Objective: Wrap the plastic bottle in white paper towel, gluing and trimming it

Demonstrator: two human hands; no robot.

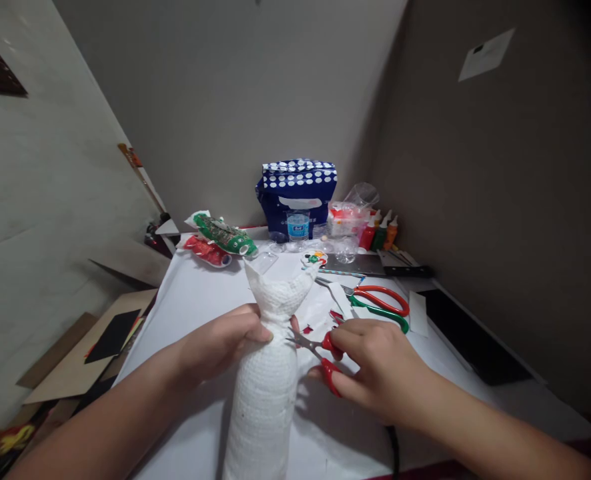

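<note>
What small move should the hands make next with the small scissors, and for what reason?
Probably, the left hand should shift its fingertips slightly away from the small scissors before any cut: the right hand holds the blades parted at the neck of the white roll, and a fingertip shows close to their tips.

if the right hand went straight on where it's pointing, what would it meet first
The white roll, just below its pinched neck: the open blades of the small scissors in the right hand point at it. Whether the tips already touch it is hard to tell.
</note>
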